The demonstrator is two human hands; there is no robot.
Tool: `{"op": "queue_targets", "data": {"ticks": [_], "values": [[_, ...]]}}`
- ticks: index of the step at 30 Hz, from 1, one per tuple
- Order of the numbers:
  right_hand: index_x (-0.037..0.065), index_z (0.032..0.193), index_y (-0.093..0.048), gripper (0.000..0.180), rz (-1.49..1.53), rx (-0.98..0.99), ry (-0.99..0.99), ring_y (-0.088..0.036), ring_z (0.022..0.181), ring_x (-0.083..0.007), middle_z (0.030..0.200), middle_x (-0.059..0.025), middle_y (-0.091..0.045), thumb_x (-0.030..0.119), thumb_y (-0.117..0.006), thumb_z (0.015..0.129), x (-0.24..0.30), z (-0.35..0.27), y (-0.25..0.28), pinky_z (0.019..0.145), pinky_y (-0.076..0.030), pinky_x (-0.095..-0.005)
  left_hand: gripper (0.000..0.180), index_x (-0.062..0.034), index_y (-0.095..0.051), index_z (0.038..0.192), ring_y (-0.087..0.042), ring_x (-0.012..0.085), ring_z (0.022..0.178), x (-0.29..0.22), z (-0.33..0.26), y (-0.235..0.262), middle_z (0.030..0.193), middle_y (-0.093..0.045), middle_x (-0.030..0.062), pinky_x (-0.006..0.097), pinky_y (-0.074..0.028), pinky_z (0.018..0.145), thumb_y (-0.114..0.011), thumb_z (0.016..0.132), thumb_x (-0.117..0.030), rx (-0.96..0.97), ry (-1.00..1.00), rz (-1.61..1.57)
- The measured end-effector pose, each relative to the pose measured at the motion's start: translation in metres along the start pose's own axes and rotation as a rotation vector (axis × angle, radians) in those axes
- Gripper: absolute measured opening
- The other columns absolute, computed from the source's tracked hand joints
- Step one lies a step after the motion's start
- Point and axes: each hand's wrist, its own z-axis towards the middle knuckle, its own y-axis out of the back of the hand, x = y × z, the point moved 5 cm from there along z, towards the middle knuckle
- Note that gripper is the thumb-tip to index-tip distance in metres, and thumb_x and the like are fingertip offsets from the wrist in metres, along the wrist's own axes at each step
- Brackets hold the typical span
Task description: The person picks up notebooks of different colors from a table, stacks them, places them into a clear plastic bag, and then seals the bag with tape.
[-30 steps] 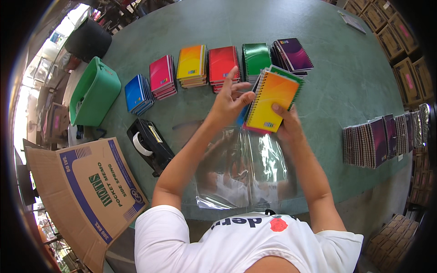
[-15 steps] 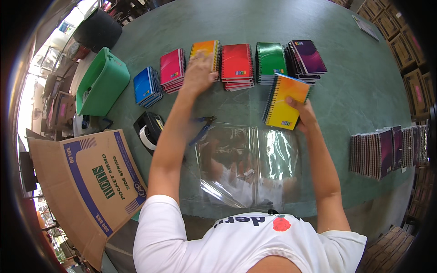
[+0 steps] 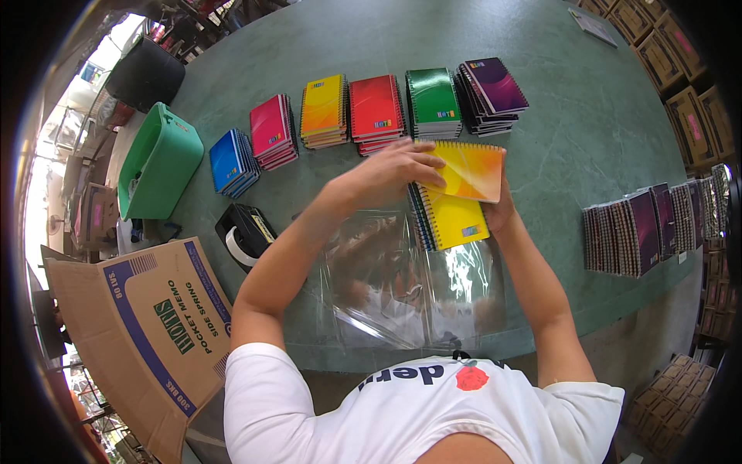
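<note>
My left hand (image 3: 402, 166) grips a yellow-orange spiral notebook (image 3: 473, 174), turned crosswise over another yellow notebook (image 3: 456, 226). Beneath them, my right hand (image 3: 502, 205) is closed round the right edge of the held notebooks; how many it holds is hidden. Both hands are above the table, just in front of the notebook stacks. From left to right stand a blue stack (image 3: 232, 161), a pink one (image 3: 272, 131), a yellow one (image 3: 323, 108), a red one (image 3: 376, 108), a green one (image 3: 433, 97) and a purple one (image 3: 495, 87). Clear plastic sheets or bags (image 3: 371, 286) lie below my hands.
A black tape dispenser (image 3: 246, 234) sits left of the plastic. Farther left are a green bin (image 3: 166, 166) and an open cardboard box (image 3: 166, 317). Rows of purple notebooks (image 3: 618, 236) stand at the right edge of the green table (image 3: 572, 166).
My left hand has moved from the yellow stack to my right hand, bringing a yellow notebook over the held one. My right hand has shifted slightly left; the whole view has shifted too.
</note>
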Motion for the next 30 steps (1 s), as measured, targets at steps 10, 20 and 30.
{"op": "queue_targets", "data": {"ticks": [10,20,30], "values": [[-0.004,0.115,-0.051,0.041,-0.166,-0.153,0.047,-0.064,0.091,-0.0272,0.103,-0.0166,-0.062,0.009,-0.058,0.077,-0.012,-0.027,0.055,0.083,-0.052,-0.0433,0.061,-0.0171,-0.044,0.134,-0.044,0.0308,0.123,0.034,-0.002,-0.076,0.131,-0.047,0.0153,0.035,-0.034,0.105,-0.048,0.078,0.007,-0.114,0.413,-0.335],[-0.002,0.117,-0.050,0.046,-0.175,-0.125,-0.043,-0.063,0.092,-0.0254,0.106,-0.0152,-0.061,0.015,-0.068,0.078,-0.023,-0.017,0.029,0.083,-0.051,-0.0392,0.045,-0.0090,-0.057,0.100,-0.056,0.0270,0.098,-0.029,-0.136,-0.068,0.096,-0.059,0.0101,0.037,-0.045,0.081,-0.077,0.062,-0.020,0.870,0.651,-0.059],[-0.002,0.116,-0.050,0.046,-0.322,-0.271,-0.011,-0.061,0.095,-0.0245,0.105,-0.0148,-0.060,0.012,-0.068,0.077,-0.024,-0.027,0.049,0.085,-0.049,-0.0381,0.059,-0.0116,-0.053,0.104,-0.045,0.0235,0.113,-0.064,-0.162,-0.089,0.107,-0.053,0.0032,0.040,-0.036,0.088,-0.082,0.054,-0.022,0.572,0.437,0.194]]}}
